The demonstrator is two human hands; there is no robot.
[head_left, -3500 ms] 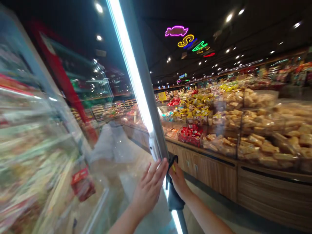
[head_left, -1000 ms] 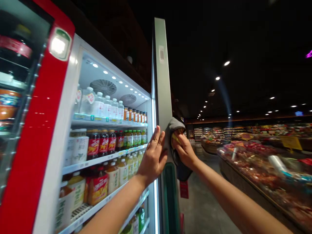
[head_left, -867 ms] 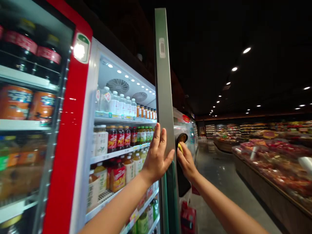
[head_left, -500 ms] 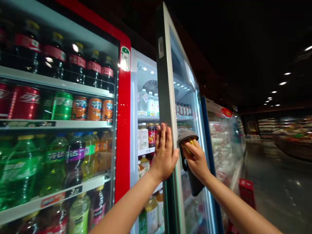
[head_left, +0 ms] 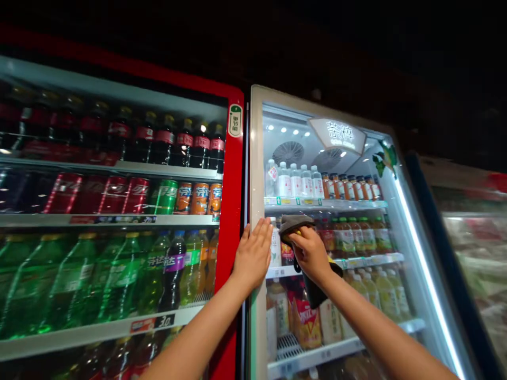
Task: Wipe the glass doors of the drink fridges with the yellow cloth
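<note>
My left hand [head_left: 253,253] lies flat, fingers stretched together and pointing up, against the pale frame [head_left: 256,158] of a glass fridge door. In my right hand [head_left: 311,253] is a dark grey cloth [head_left: 312,287] with a yellow edge, bunched in the fingers and hanging below them. The hand and cloth are at the glass, just right of the frame; whether the cloth presses on the pane I cannot tell. The door appears closed over shelves of bottles.
A red-framed drinks fridge [head_left: 234,195] with cola bottles [head_left: 166,140], cans [head_left: 114,195] and green bottles [head_left: 122,274] stands to the left. Behind the door's glass, white bottles [head_left: 295,179] line the upper shelf. A blurred display case [head_left: 475,237] is at the far right.
The fridge door has swung from standing open to lying nearly flush with the red fridge. Both hands moved with it, and my view has turned left.
</note>
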